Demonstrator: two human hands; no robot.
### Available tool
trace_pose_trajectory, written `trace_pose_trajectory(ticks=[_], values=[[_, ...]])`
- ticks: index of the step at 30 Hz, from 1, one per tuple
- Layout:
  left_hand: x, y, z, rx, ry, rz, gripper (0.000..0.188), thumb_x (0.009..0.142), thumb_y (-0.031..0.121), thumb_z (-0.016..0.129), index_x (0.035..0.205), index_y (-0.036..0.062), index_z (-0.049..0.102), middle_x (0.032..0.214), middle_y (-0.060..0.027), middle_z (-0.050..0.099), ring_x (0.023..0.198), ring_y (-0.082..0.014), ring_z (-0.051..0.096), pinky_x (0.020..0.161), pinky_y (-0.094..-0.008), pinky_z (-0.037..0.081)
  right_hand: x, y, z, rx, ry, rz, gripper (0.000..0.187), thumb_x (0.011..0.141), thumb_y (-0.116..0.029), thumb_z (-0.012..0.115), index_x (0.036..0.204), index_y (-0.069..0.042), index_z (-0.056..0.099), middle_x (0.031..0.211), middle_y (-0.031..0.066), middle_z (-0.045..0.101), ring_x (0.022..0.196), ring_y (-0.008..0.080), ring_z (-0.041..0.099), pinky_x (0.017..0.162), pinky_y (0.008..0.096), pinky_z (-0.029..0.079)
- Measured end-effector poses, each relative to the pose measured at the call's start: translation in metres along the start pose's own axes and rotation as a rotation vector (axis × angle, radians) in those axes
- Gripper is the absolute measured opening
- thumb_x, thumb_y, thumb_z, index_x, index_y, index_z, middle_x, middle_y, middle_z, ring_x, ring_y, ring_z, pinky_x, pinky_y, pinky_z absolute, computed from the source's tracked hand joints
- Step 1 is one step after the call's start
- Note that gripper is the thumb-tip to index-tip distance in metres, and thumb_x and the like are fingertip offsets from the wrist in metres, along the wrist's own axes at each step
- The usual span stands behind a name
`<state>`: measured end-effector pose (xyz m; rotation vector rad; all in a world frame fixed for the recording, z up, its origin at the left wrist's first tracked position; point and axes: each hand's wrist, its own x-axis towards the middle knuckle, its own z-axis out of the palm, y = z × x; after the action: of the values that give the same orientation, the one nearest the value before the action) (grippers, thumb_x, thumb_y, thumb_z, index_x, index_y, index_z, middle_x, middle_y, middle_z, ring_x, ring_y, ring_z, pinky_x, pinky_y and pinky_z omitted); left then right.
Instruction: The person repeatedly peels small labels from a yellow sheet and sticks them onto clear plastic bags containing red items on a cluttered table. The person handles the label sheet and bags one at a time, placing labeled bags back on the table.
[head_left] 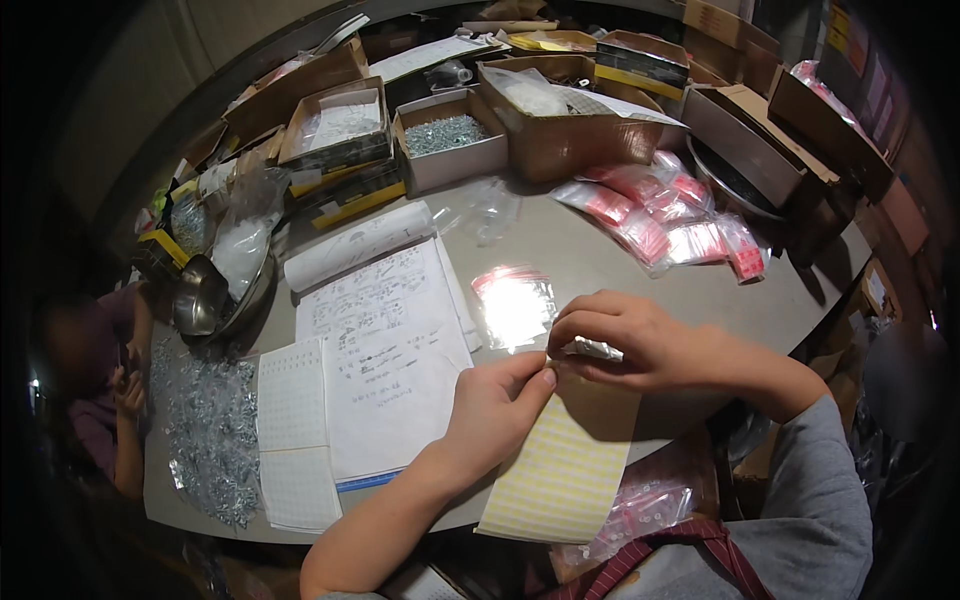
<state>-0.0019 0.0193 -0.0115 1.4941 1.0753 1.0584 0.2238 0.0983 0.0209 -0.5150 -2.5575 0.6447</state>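
Observation:
My left hand (498,400) pinches the top edge of a sheet of yellow-and-white striped labels (560,465) between thumb and finger. The sheet slopes down over the table's near edge toward my lap. Just above its top, my right hand (645,340) is closed, fingertips bent down and almost meeting the left thumb. What those right fingers hold, if anything, is hidden; a bit of shiny clear plastic (600,349) shows under them. Directly beyond both hands lies a stack of small clear zip bags (512,305) with red edges.
An open notebook (385,350) and a gridded pad (292,400) lie left, beside heaped small metal parts (208,430). More red-edged bags (660,215) are at the back right. Boxes, including a white one (450,165), line the back. A metal bowl (262,290) and another person's hand (128,390) are far left.

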Motion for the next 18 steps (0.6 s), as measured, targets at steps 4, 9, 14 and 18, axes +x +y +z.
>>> trace_pose_trajectory(ticks=[4,9,14,18], values=[[0.0007,-0.0035,-0.0021,0.057,-0.014,0.037,0.017,0.098,0.015,0.064,0.101,-0.0010,0.068,0.070,-0.0143,0.061,0.063,-0.0119,0.050,0.062,-0.0302,0.045,0.0021,-0.0002,0.0050,0.006,0.007,-0.004,0.037,0.075,-0.007,0.077,0.111,-0.007,0.067,0.107,0.0140,0.065,0.100,0.0371,0.064,0.086,0.0458,0.053],[0.0000,-0.0066,-0.0018,0.124,-0.009,0.090,0.014,0.097,0.014,0.065,0.098,0.0005,0.068,0.066,-0.0158,0.056,0.058,-0.0154,0.046,0.057,-0.0326,0.043,0.0033,0.0016,0.0021,0.217,0.014,0.068,0.026,0.083,-0.010,0.070,0.109,-0.005,0.069,0.101,0.0144,0.067,0.092,0.0329,0.067,0.081,0.0413,0.054],[0.0003,-0.0063,0.0018,0.087,0.010,0.105,0.015,0.097,0.015,0.065,0.095,-0.0002,0.067,0.065,-0.0167,0.054,0.056,-0.0166,0.044,0.055,-0.0336,0.041,0.0055,0.0021,-0.0007,0.259,0.020,0.103,0.026,0.087,-0.013,0.068,0.111,-0.003,0.069,0.100,0.0148,0.068,0.089,0.0337,0.068,0.079,0.0410,0.054],[0.0013,-0.0073,-0.0016,0.091,-0.015,0.064,0.016,0.096,0.015,0.065,0.095,0.0001,0.068,0.065,-0.0163,0.054,0.056,-0.0170,0.046,0.055,-0.0338,0.041,0.0023,0.0047,0.0015,0.076,0.007,0.015,0.022,0.088,-0.011,0.069,0.109,-0.003,0.069,0.101,0.0145,0.069,0.092,0.0343,0.067,0.081,0.0409,0.054]])
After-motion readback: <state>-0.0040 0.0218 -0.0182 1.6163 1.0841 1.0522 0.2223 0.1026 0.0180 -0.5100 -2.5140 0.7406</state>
